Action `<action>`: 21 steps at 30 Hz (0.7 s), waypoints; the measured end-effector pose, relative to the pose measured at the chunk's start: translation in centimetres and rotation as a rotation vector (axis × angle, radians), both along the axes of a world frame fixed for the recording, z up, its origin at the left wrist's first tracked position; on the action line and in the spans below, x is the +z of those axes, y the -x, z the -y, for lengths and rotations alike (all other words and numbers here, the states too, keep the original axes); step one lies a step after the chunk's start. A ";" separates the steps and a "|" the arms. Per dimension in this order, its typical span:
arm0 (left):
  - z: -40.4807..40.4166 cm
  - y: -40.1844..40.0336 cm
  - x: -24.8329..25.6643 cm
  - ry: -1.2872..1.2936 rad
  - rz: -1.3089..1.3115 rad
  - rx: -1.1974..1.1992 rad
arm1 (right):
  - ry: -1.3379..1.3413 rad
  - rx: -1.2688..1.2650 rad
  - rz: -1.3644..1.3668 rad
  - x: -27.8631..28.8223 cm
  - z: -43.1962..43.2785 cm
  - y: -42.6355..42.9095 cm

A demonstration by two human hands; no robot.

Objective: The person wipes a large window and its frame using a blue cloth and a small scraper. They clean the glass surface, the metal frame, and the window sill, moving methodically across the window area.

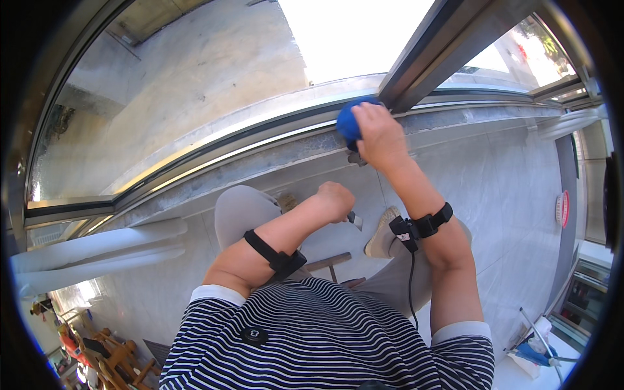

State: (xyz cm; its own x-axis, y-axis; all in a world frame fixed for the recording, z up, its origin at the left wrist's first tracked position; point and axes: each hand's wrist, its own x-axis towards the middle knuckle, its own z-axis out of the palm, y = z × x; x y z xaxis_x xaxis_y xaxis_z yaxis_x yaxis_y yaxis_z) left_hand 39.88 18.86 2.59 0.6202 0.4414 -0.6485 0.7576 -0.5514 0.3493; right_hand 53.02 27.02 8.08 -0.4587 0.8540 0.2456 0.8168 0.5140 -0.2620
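My right hand (pixel 382 136) grips a blue cloth (pixel 348 126) at the bottom corner of a sliding window, where the upright metal frame (pixel 434 53) meets the sill track (pixel 263 136). The cloth looks slightly blurred, and its far side is hidden by my fingers. Lower and further left, my left hand (pixel 336 201) is closed in a fist. A small flat tool with a grey blade, probably a scraper (pixel 358 222), sticks out below it; the handle is hidden in the fist. A stone sill (pixel 287 152) runs along beneath the track.
White curtains (pixel 107 248) hang at the left, and another bundled white curtain (pixel 570 123) is at the right. Grey tiles cover the floor (pixel 492 185). Wooden furniture (pixel 112 360) stands lower left. A folding metal stand (pixel 541 341) is at lower right.
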 end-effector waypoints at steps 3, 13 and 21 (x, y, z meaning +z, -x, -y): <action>0.1 0.0 -1.1 0.000 -0.012 -0.012 | -0.243 0.406 -0.097 -0.7 0.8 3.9; 0.3 0.0 -1.3 -0.014 0.012 0.020 | -0.313 0.255 0.024 -3.0 1.1 5.2; 0.1 0.8 0.1 -0.022 -0.047 0.032 | -0.311 -0.070 0.138 -2.5 -0.7 -1.5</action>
State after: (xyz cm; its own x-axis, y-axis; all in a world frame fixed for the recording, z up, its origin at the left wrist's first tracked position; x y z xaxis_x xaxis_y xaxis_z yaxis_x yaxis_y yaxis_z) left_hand 39.12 18.74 2.71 0.5744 0.4751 -0.6666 0.7904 -0.5338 0.3006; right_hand 54.55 27.68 5.58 -0.4491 0.7784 0.4386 0.8695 0.4938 0.0141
